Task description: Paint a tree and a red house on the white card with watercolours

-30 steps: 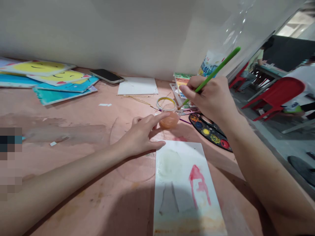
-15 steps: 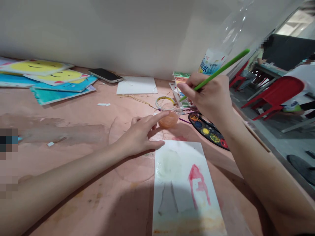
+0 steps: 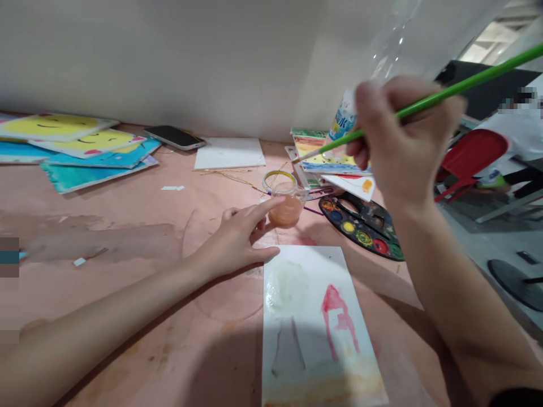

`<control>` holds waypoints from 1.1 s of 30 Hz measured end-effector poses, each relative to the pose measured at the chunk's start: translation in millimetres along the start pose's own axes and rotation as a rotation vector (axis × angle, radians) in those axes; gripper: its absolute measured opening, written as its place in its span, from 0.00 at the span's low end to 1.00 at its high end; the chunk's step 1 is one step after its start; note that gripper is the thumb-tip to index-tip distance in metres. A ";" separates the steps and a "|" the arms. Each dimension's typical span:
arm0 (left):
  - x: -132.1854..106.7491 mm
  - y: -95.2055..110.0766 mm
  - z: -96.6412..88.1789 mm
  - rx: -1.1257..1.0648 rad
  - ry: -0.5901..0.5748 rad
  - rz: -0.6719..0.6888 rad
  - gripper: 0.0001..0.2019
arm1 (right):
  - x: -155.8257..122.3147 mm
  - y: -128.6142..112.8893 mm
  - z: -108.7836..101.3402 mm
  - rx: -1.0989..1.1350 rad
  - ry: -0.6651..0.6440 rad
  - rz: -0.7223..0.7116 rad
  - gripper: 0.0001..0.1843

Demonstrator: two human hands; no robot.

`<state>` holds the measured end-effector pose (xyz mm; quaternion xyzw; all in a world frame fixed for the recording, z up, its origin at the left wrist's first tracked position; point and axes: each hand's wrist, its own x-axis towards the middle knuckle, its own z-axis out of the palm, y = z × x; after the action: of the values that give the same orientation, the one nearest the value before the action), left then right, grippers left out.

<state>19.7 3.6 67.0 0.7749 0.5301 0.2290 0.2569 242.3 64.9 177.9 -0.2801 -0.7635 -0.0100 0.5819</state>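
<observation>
My right hand is closed around a green paintbrush, its bristle tip pointing left above the back of the table. My left hand has its fingers apart; the index finger reaches to a clear cup of orange-brown water, and the thumb lies at the top left corner of a white painting sheet. On that sheet are a pale green wet patch, two dark lines, a red tower-like shape and an orange-brown band. A black paint palette with several colours rests right of the cup, partly behind my right forearm.
Behind the cup lie a tape roll, painted cards and a plastic bottle. A white sheet, a phone and stacked yellow-and-blue paintings line the wall. At right are a red chair and a seated person.
My right hand has lifted the brush away from the cup, up and to the right. My left hand stays by the cup. The view has shifted slightly.
</observation>
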 end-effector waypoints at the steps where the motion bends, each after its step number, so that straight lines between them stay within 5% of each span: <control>1: 0.3 -0.9 0.1 0.001 0.001 -0.003 0.44 | 3.9 -0.5 -6.8 0.054 0.077 -0.007 0.27; 5: 1.6 -7.0 2.0 -0.007 0.011 0.002 0.45 | 3.7 15.8 -39.8 0.136 0.179 0.160 0.22; 10: 1.7 -11.7 3.4 -0.018 0.034 0.019 0.44 | -36.1 62.8 -67.6 -0.004 -0.110 0.335 0.18; 17: 1.4 -11.3 -2.0 0.068 0.014 -0.027 0.44 | -67.3 87.9 -50.0 -0.083 -0.342 0.390 0.16; 33: 1.7 -17.9 5.5 -0.047 0.052 -0.026 0.46 | -69.4 84.2 -46.5 -0.076 -0.360 0.414 0.17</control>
<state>11.1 9.8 51.5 0.7556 0.5412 0.2579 0.2641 331.8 91.1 104.8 -0.4491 -0.7801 0.1303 0.4156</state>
